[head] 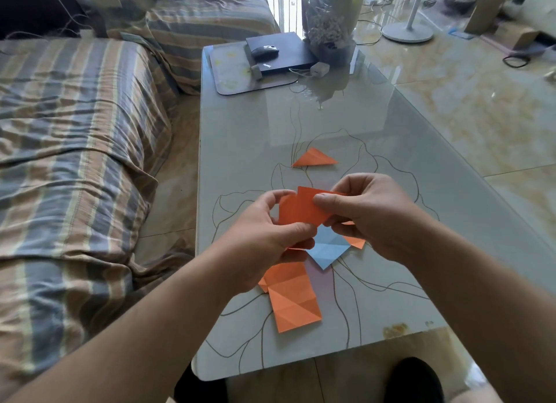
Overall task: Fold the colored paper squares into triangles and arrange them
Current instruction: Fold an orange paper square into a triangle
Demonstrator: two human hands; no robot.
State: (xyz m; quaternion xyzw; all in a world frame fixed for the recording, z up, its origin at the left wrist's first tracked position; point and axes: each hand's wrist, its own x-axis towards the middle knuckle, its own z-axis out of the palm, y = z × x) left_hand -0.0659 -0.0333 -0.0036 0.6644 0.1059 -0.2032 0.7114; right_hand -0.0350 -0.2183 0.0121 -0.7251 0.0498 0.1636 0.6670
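Head view: your left hand (264,240) and right hand (370,216) both pinch the orange paper (301,210) between thumbs and fingertips, above the table (391,192). Its long axis runs hand to hand, upper corner pointing away. A folded orange triangle (314,158) lies beyond your fingers, apex pointing away.

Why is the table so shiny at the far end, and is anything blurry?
Head view: daylight glares off the glass table and floor; the laptop and bag beyond look soft; the edges bend from the wide lens; the orange paper held in the left hand and right hand stays sharp.
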